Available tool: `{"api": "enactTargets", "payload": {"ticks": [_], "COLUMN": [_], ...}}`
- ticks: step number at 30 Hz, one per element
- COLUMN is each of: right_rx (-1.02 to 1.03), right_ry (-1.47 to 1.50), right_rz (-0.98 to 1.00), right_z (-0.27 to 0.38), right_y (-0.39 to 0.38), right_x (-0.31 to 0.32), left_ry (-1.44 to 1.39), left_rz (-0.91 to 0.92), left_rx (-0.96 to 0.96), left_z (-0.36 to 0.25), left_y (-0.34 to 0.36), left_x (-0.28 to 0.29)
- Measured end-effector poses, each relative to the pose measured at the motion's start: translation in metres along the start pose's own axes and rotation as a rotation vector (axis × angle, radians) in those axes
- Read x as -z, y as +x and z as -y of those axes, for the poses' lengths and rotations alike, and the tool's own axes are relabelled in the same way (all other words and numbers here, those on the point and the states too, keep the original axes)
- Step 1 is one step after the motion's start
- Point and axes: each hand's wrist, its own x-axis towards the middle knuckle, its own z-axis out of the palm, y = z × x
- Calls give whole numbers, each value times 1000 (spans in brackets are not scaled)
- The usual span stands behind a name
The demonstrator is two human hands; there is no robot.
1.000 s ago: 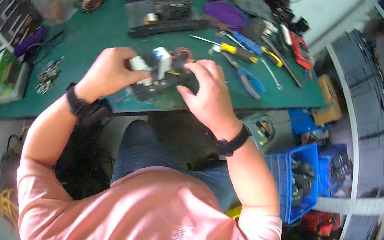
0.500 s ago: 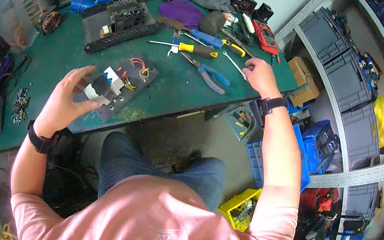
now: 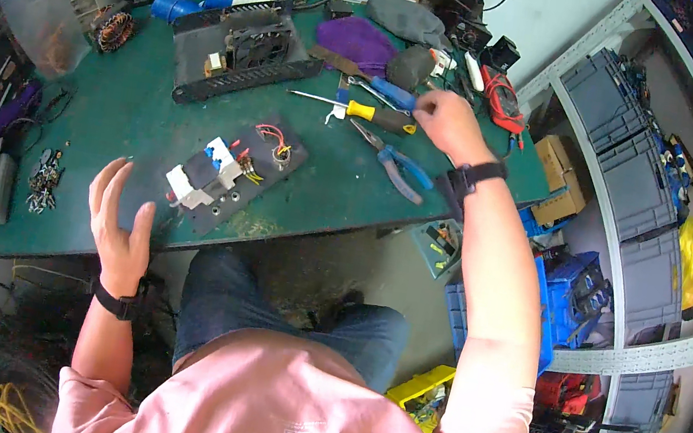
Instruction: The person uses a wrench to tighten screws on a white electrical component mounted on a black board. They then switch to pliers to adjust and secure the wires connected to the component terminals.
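Plate (image 3: 243, 188), long axis away rightward, left hand (image 3: 120, 238) splayed, right hand (image 3: 451, 126) of unclear grip.

1. The left hand (image 3: 120, 244) is raised with fingers spread and thumb apart.
2. The left forearm (image 3: 104, 351) points forward, bent at the elbow.
3. The right hand (image 3: 452, 127) curls its fingers inward.
4. The right forearm (image 3: 500, 266) reaches farther forward.

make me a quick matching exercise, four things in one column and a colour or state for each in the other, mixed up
1. left hand
2. dark plate
3. screwdriver
4. pliers

A. yellow-and-black handle
B. bears red wires
C. blue on the handles
D. open, holding nothing

Pairs: 1-D, 2-B, 3-A, 4-C
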Motion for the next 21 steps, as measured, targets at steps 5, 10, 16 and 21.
{"api": "enactTargets", "payload": {"ticks": [5,10,16,21], "right_rx": [79,128,152,188], "right_ry": [-108,-312,-372,-454], "right_rz": [100,165,144,107], "right_z": [44,39,47,55], "right_y": [53,77,85,85], "right_x": [-22,-47,-52,-52], "left_ry": [-16,-18,-112,-127], "left_rz": [-40,17,25,43], "left_rx": [13,-25,-26,-22], "left_z": [10,7,11,10], "left_y": [6,6,6,9], "left_x": [-10,-9,-8,-9]}}
